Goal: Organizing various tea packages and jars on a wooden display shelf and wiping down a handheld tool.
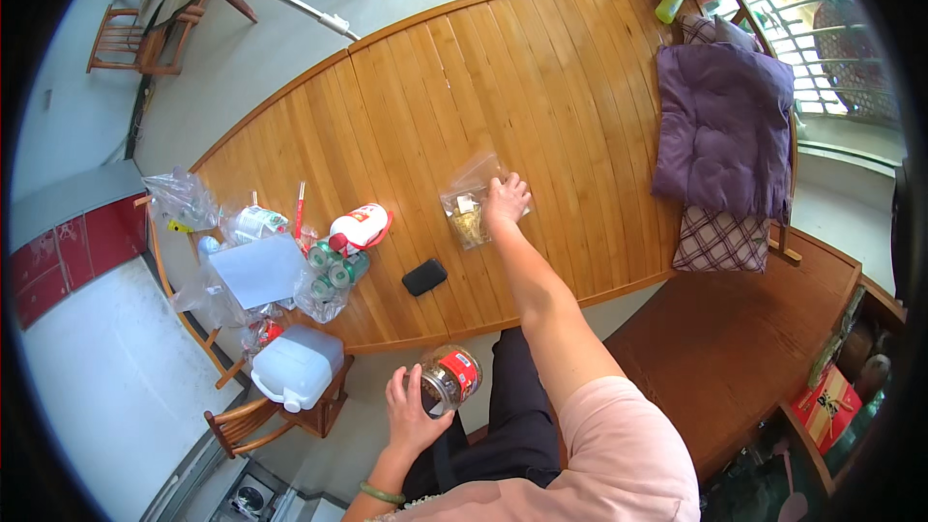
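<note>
My left hand, with a green bangle at the wrist, holds a clear jar tilted on its side over my lap. The jar has a red label with writing and dark brown contents. On the wooden bed-like platform, a clear plastic zip bag lies flat, with yellowish dried pieces and a small white packet inside. My right hand has its curled fingers on the right side of this bag, hiding part of it. A black phone-like object lies nearby, left of the bag.
To the left are drink cans in plastic, a white bottle with a red cap, and a white sheet. A translucent jug sits on a wooden chair. A purple cushion and a yellow-green bottle are at the right.
</note>
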### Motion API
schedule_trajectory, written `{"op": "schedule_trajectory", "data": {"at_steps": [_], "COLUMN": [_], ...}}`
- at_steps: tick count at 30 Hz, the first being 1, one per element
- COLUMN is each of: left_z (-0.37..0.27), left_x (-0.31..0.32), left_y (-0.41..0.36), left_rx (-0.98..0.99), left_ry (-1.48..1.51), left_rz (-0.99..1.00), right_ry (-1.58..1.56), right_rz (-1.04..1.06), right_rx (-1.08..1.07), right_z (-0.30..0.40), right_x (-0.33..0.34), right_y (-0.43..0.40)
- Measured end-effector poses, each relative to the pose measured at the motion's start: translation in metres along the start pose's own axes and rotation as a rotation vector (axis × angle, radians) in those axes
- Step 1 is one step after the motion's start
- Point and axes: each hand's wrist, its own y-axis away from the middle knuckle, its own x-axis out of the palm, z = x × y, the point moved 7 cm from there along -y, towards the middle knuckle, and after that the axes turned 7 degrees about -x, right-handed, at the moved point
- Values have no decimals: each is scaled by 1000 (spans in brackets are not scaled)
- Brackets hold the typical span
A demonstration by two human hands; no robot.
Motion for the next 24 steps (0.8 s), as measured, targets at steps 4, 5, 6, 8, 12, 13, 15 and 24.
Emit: {"op": "schedule_trajectory", "data": {"at_steps": [4, 5, 6, 8, 12, 13, 15, 24], "left_z": [15, 18, 21, 23, 28, 30, 34, 35], "left_x": [-1, -1, -2, -3, 2, 3, 5, -8], "left_y": [1, 1, 2, 2, 3, 2, 2, -1], "left_rx": [-2, -7, -16, -38, -68, -79, -94, -65], "left_ry": [6, 8, 11, 20, 47, 49, 53, 99], "left_rz": [-42, -46, -50, -44, -16, -9, 1, -19], "right_ry": [-43, -81, -79, -40, 49, 93, 138, -618], "right_rz": [13, 42, 45, -151, 31, 53, 79, -15], "right_rx": [-13, 9, -1, -105, -128, -104, -81, 3], "right_z": [8, 10, 17, 30, 41, 41, 42, 22], "right_x": [2, 0, -6, -32, -28, -24, -16, 6], "right_y": [0, 2, 6, 13, 5, 5, 2, -11]}}
